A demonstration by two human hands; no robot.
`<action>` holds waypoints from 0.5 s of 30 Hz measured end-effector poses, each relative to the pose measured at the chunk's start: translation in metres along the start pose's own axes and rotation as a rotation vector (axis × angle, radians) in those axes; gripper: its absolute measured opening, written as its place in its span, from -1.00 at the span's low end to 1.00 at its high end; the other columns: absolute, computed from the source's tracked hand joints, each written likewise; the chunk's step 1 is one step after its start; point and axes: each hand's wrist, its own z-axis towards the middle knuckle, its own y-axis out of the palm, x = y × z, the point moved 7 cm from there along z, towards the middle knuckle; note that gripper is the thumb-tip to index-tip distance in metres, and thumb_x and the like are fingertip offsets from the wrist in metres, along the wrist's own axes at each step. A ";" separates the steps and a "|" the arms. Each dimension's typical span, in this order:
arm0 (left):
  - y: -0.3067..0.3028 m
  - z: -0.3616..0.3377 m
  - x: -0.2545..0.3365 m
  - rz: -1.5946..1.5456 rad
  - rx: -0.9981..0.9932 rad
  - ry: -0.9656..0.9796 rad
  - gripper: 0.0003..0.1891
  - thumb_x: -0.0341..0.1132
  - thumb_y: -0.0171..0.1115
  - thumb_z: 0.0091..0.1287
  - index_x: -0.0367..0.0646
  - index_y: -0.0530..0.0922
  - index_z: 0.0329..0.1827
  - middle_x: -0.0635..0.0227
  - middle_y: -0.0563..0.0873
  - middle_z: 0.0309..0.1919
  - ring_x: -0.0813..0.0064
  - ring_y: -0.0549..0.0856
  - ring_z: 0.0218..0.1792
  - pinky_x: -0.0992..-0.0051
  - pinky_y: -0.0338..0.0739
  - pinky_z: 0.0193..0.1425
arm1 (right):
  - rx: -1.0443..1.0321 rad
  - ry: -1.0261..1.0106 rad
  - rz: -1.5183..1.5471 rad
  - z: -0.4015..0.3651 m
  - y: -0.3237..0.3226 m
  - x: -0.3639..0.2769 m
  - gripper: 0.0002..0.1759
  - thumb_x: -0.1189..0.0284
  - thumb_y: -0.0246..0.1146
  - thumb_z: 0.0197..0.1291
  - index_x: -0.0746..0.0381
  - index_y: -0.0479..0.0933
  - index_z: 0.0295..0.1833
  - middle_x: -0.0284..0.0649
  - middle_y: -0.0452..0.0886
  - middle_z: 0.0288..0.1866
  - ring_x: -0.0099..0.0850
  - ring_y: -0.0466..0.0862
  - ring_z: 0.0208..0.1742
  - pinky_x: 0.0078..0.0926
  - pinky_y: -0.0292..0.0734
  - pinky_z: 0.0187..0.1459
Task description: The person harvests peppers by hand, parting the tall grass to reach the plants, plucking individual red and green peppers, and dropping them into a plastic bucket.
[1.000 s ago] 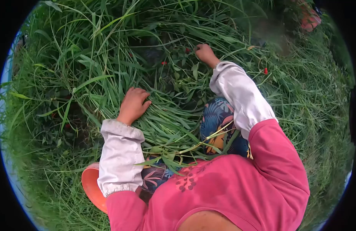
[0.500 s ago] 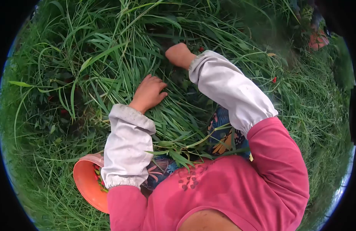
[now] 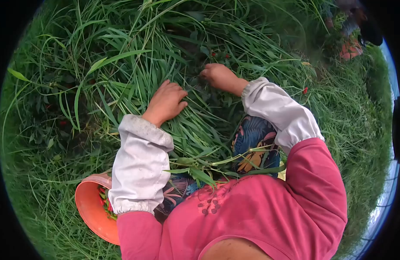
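- Our left hand [image 3: 167, 102] lies flat on the grass [image 3: 122, 65], palm down and fingers spread. It grips nothing and presses the long blades aside.
- Our right hand [image 3: 219, 77] reaches into the darker leaves beyond it, fingers curled down into the foliage. We cannot tell whether they have closed on anything, because the tips are hidden among the stems.
- A few small red fruits [image 3: 215, 54], which look like chillies, hang just past the right hand and apart from it. Another red one [image 3: 304, 90] shows in the grass toward the right edge, beside our right sleeve [image 3: 278, 112].
- The bowl [image 3: 89, 208] sits on the ground at the lower left, partly under our left elbow. Red and green pieces show inside it by the rim.
- We judge the step in hand to be the search: one hand parts the grass while the other feels among the stems near the fruits, and no fruit is clearly held.
- A pick here would call for a pinch at the stalk, with the blades held down so that the fruits stay in sight. The bowl is well apart from the right hand, across our body, so a drop would call for a long reach back.
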 end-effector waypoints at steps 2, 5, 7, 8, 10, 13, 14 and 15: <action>0.002 0.000 0.000 0.016 -0.015 -0.006 -0.67 -0.23 0.34 0.21 -0.18 0.67 -0.01 0.22 0.69 -0.02 0.20 0.57 0.18 0.09 0.21 0.50 | 0.015 0.004 0.038 -0.011 -0.010 -0.002 -0.82 0.46 0.28 0.05 0.24 0.65 -0.20 -0.07 0.60 -0.26 -0.05 0.65 -0.13 -0.18 0.58 -0.11; 0.000 -0.001 0.001 0.016 0.003 0.006 -0.67 -0.23 0.34 0.21 -0.17 0.67 -0.01 0.23 0.69 -0.02 0.21 0.56 0.18 0.09 0.20 0.51 | -0.057 -0.039 0.134 -0.013 -0.022 -0.021 -0.76 0.41 0.29 0.11 0.21 0.64 -0.08 -0.09 0.62 -0.25 -0.05 0.66 -0.15 -0.16 0.58 -0.12; 0.001 0.001 0.002 0.025 -0.052 -0.018 -0.67 -0.23 0.34 0.21 -0.17 0.67 -0.01 0.24 0.69 -0.02 0.21 0.56 0.19 0.09 0.19 0.51 | -0.089 -0.026 0.088 -0.009 -0.042 -0.042 -0.67 0.43 0.26 0.17 0.16 0.60 0.08 -0.09 0.63 -0.22 -0.04 0.66 -0.16 -0.15 0.58 -0.12; 0.002 0.002 0.002 0.024 -0.052 -0.012 -0.67 -0.23 0.34 0.21 -0.17 0.67 -0.01 0.24 0.69 -0.02 0.21 0.56 0.19 0.09 0.19 0.51 | 0.024 0.086 0.192 -0.003 -0.054 -0.028 -0.61 0.46 0.23 0.21 0.11 0.55 0.18 -0.10 0.64 -0.21 -0.03 0.67 -0.18 -0.13 0.58 -0.13; 0.004 0.002 0.000 0.028 -0.023 0.003 -0.68 -0.23 0.34 0.21 -0.18 0.67 -0.01 0.25 0.69 -0.02 0.21 0.56 0.19 0.10 0.19 0.52 | 0.379 0.229 0.185 0.002 -0.075 0.021 -0.66 0.47 0.24 0.18 0.15 0.57 0.11 -0.09 0.64 -0.20 -0.04 0.66 -0.15 -0.15 0.57 -0.10; 0.003 0.002 0.000 0.000 0.003 0.012 -0.67 -0.23 0.35 0.21 -0.18 0.67 -0.01 0.25 0.69 -0.02 0.21 0.56 0.19 0.10 0.19 0.52 | 0.297 0.355 -0.018 -0.005 -0.074 0.081 -0.75 0.48 0.25 0.16 0.19 0.59 -0.02 -0.07 0.65 -0.20 -0.03 0.66 -0.13 -0.13 0.56 -0.08; 0.004 0.002 0.001 0.005 -0.004 0.021 -0.67 -0.23 0.35 0.21 -0.18 0.67 -0.01 0.25 0.69 -0.02 0.21 0.56 0.19 0.10 0.19 0.52 | 0.137 0.332 -0.182 -0.006 -0.060 0.087 -0.80 0.49 0.24 0.15 0.22 0.60 -0.09 -0.06 0.65 -0.20 -0.02 0.66 -0.12 -0.12 0.56 -0.07; 0.004 0.002 0.001 0.007 0.002 0.020 -0.67 -0.24 0.35 0.21 -0.17 0.67 -0.01 0.24 0.70 -0.02 0.21 0.55 0.19 0.10 0.19 0.52 | 0.144 0.341 -0.182 -0.010 -0.053 0.094 -0.80 0.49 0.24 0.15 0.22 0.60 -0.09 -0.06 0.65 -0.20 -0.02 0.66 -0.12 -0.12 0.56 -0.07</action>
